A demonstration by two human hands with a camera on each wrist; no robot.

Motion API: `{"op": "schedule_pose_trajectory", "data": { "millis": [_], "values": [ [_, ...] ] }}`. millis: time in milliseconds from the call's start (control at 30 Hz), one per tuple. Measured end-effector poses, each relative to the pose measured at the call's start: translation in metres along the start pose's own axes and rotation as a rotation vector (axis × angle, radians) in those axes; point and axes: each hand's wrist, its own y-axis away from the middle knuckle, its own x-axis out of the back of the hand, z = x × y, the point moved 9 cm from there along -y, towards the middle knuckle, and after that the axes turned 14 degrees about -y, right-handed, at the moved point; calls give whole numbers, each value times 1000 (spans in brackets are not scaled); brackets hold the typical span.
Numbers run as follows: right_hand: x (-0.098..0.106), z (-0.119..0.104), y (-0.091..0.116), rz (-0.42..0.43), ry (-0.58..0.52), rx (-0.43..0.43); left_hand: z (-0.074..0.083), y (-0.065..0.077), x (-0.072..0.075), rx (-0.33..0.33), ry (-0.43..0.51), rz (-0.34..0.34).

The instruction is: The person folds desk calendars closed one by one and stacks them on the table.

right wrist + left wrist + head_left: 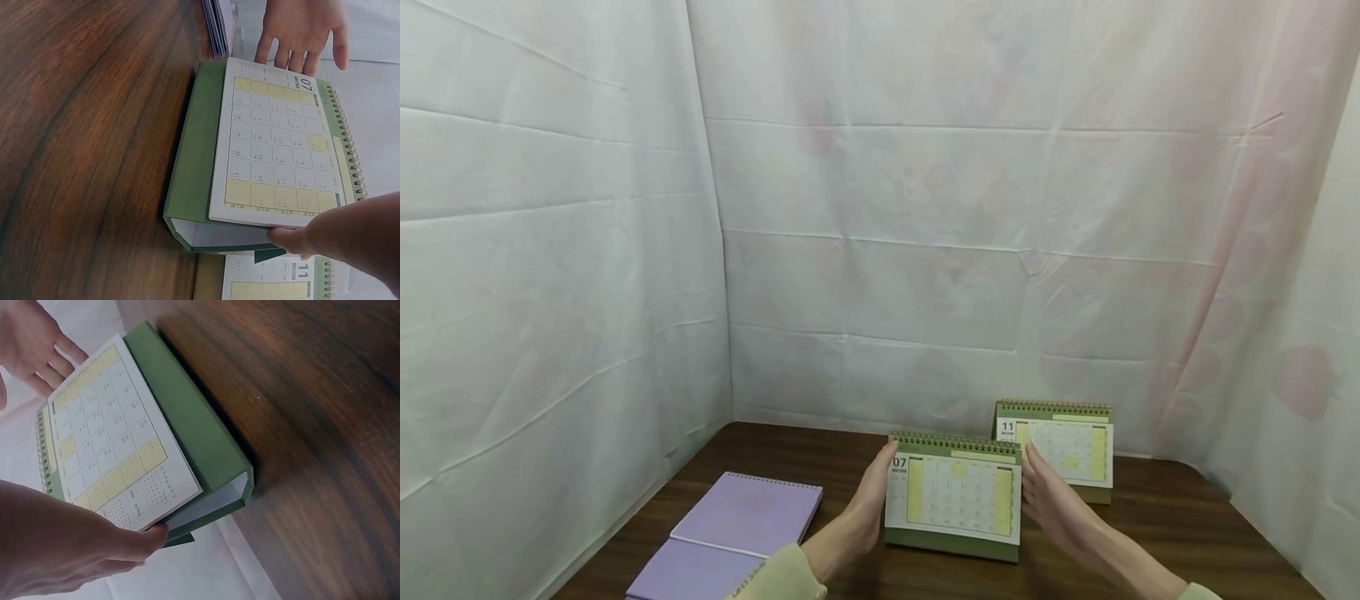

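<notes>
A green desk calendar (953, 500) showing page 07 stands upright on its folded base on the table. My left hand (867, 504) touches its left edge, fingers fairly straight. Against the right edge rests my right hand (1060, 504), its fingers extended too. The left wrist view has the left hand (75, 544) at the calendar's near end, with the right hand (28, 344) at the far end. In the right wrist view the hollow of the green base (194, 150) shows, and the right hand (350, 240) touches that end.
A second green calendar (1078, 442), on page 11, stands behind to the right, partly hidden. Two lilac spiral-bound calendars or notebooks (756, 508) lie at the left of the dark wooden table (835, 433). Pale cloth (880, 283) hangs around the table.
</notes>
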Motion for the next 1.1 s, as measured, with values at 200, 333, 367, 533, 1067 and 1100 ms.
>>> {"op": "schedule_pose_trajectory", "data": {
  "millis": [200,333,367,533,1067,1100],
  "values": [
    [2,4,1,10,3,7,-4,0,1,5,-11,11],
    [2,4,0,15,14,23,-6,0,1,8,-17,22],
    [3,4,0,26,20,27,-6,0,1,10,-19,25],
    [12,4,-5,113,44,49,-5,0,3,24,-20,43],
    [25,3,-25,189,19,8,-5,-9,14,142,-26,125],
    [25,3,-25,184,9,4,-5,-10,14,140,-25,126]
  ]
}}
